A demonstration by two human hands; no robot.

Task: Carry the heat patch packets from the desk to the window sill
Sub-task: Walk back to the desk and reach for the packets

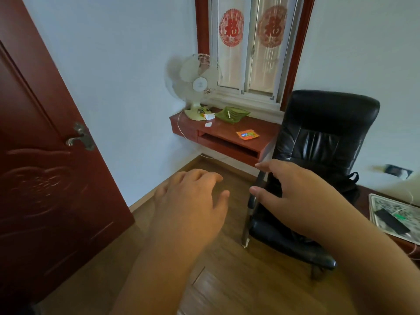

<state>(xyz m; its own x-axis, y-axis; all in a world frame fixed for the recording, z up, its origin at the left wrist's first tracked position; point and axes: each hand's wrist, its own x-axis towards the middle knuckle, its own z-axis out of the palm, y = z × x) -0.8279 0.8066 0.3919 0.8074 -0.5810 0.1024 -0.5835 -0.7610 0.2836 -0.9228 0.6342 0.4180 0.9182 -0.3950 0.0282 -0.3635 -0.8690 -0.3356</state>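
Left of the fingers (211,178), a dark red panelled door (45,178) with a bronze lever handle (80,137). Beyond the fingertips, pale bluish walls (125,64) meeting in a corner above wood-plank floor (227,280). Farther beyond and higher, a window (250,53) trimmed in red-brown, soft daylight through the panes, two red paper cuts (231,27) on the glass. Beneath it, a red-brown window ledge (268,130) fixed to the wall, open slot under its top. At its left end, a white table fan (195,85); just beside, a green glass dish (231,114). Right of the fingers, a black leather office chair (325,137), backrest near the ledge. Far right, a strip of desk (363,201) in matching wood.
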